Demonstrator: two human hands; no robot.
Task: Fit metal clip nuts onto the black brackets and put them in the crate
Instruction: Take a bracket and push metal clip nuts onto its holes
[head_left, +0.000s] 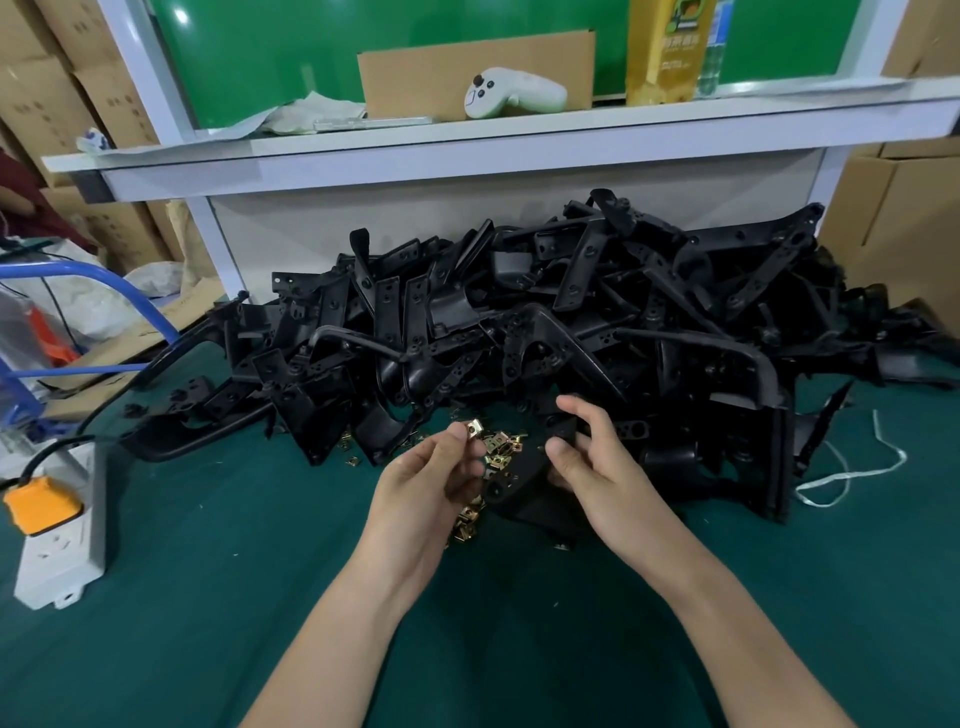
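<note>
The 2 hands work low over the green tabletop (260, 597), close together but not touching. The left hand (434, 483) pinches 1 brass-coloured clip nut (474, 429) between thumb and fingertips. It holds the nut just above a scatter of loose clip nuts (503, 446) that lies on the cloth between the hands and trails down beneath the left palm. The right hand (597, 462) grips a black bracket (519, 493), thumb on its near face and fingers curled over its far edge. I cannot tell whether the bracket's lower end rests on the tabletop or hangs just above it. The pinched nut is near the bracket's upper end, apart from it. Behind the hands a big pile of brackets (571, 322) spreads across the back of the tabletop, up against a white panel below a shelf (363, 150). On the shelf are a white game controller (511, 93), a cardboard sheet (415, 78) and a yellow carton (665, 52). At the left edge lies a white power strip (62, 540) with an orange plug (41, 506) in it. At the right a white string (852, 473) loops over the cloth.
</note>
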